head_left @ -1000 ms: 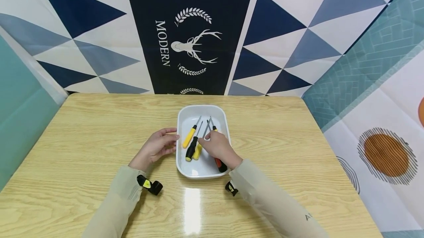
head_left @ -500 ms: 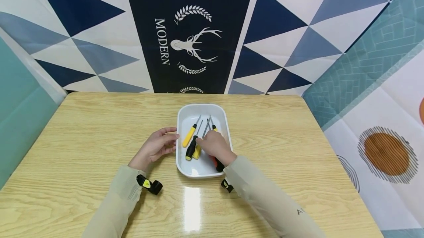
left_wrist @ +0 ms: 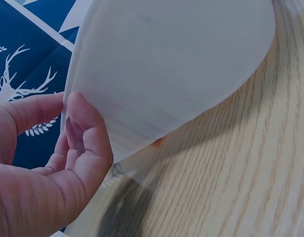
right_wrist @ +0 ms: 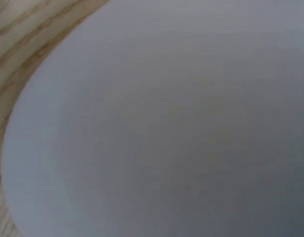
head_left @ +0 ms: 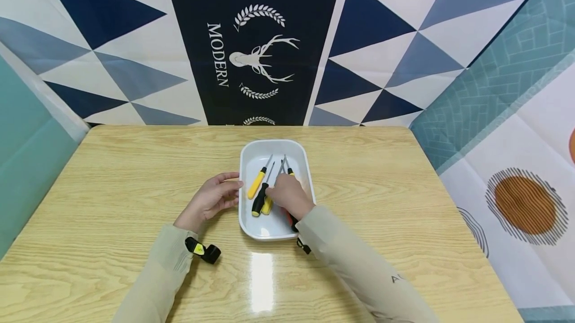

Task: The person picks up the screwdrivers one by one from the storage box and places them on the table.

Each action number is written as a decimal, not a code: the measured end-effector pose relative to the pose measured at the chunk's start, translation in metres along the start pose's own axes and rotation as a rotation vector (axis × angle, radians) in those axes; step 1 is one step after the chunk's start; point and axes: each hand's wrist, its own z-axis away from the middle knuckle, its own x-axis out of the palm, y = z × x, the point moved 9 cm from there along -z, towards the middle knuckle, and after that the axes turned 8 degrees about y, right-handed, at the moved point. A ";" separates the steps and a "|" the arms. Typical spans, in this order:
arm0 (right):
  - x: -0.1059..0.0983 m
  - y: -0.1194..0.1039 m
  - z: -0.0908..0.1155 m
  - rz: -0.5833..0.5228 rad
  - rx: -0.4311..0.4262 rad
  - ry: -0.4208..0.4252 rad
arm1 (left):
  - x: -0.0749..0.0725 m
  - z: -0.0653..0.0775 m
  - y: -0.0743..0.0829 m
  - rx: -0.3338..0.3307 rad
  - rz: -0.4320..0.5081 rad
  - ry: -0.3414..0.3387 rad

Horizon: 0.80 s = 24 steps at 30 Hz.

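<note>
- Lying in one white tray (head_left: 253, 225): five screwdrivers (head_left: 256, 184) that I can count.
- Under both hands' fingers, one wooden table (head_left: 135, 163); beyond them, a deer-printed backdrop (head_left: 251, 58).
- The right hand (head_left: 289, 195) covers several shafts; whether its fingers grasp anything, I cannot tell.
- Just left of those fingers, the black-handled screwdriver (head_left: 258, 203).
- The left hand (head_left: 215, 197) pinches the white tray's rim, thumb uppermost.

White tray (head_left: 275, 224), black-handled screwdriver (head_left: 260, 200) inside, yellow-handled screwdriver (head_left: 256, 185) slanted alongside
</note>
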 end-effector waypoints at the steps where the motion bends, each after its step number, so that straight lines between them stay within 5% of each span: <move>1: 0.000 0.000 0.000 0.002 0.002 -0.001 | 0.000 0.000 0.000 -0.001 0.002 -0.001; 14: 0.005 0.003 -0.005 0.053 0.035 -0.029 | 0.001 0.000 0.001 0.004 0.002 0.005; 24: 0.004 0.008 -0.006 -0.084 0.052 -0.051 | 0.001 -0.001 0.001 0.017 -0.007 0.014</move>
